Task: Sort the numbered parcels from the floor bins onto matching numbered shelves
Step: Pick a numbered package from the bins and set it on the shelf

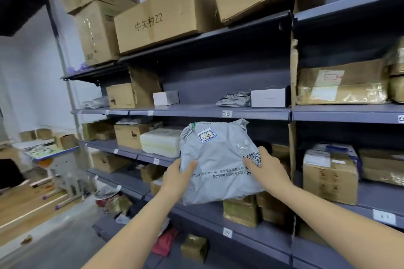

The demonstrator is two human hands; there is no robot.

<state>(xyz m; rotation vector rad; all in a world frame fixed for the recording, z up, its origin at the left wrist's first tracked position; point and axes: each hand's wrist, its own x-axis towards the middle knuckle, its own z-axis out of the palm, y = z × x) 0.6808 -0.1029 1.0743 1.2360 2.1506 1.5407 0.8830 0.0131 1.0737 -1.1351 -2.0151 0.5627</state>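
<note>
I have the grey parcel (215,164) marked 04 gripped by left hand (178,176) and right hand (265,169), mid-frame. It isn't shelved yet; the label above reads 03 (226,113), so I judge shelf 04 remains to find.

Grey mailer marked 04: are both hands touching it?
Touching. The head view shows the left hand and right hand gripping the grey mailer at its sides.

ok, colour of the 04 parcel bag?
Grey poly mailer with dark print and a QR code; seen in the head view.

I see dim, even indoor light, deep shadow under the shelves (218,111), soft blur at left, and wide-angle bending at the edges.
</note>
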